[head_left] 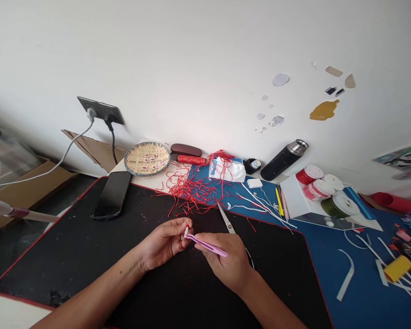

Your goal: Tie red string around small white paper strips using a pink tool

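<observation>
My left hand (166, 242) pinches a small white piece with red on it (186, 229) between thumb and fingertips, above the black mat. In my right hand (228, 260) is a pair of pink tweezers (210, 247), its tips touching or very close to the small piece. Fingers partly hide the piece, so its exact shape is unclear. Just beyond my right hand lie scissors (229, 225), their handles covered by the hand. A tangle of cut red threads (193, 192) spreads over the far edge of the mat.
A phone (112, 195) lies at the left of the mat (71, 256). Along the wall are a woven basket (147, 158), a red thread spool (192, 159), a black flask (284, 160) and a white box (301, 201) bearing several spools. White cords (263, 205) and paper strips lie rightward.
</observation>
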Action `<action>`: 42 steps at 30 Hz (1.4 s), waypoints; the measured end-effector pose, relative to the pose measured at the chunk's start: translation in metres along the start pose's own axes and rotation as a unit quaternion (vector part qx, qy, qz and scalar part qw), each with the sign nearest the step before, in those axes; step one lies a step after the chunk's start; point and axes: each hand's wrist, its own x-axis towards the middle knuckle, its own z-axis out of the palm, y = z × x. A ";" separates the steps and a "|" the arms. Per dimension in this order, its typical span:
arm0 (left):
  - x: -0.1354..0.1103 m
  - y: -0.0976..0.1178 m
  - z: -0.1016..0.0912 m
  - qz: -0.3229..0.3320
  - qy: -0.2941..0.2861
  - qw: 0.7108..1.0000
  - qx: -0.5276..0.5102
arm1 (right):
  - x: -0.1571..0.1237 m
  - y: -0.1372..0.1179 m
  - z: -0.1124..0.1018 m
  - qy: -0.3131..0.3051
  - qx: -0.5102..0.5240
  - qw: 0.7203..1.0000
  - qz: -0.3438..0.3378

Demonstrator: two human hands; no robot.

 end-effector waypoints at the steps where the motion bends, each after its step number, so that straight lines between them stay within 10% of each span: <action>1: 0.000 0.000 -0.001 0.002 0.000 1.000 0.003 | 0.000 0.000 0.000 -0.003 0.000 1.000 -0.001; 15: -0.005 0.002 0.012 0.020 0.009 0.987 0.161 | 0.001 0.000 -0.009 -0.079 0.032 0.994 0.061; 25: -0.005 0.003 0.007 0.040 -0.002 0.956 0.290 | 0.003 0.004 -0.013 -0.100 0.147 0.951 0.251; 31: -0.007 0.003 0.006 0.031 -0.026 0.934 0.355 | -0.005 0.016 -0.005 -0.122 0.290 0.845 0.432; 42: -0.008 -0.005 0.010 -0.033 -0.052 0.946 0.319 | -0.007 0.023 -0.004 -0.137 0.444 0.698 0.545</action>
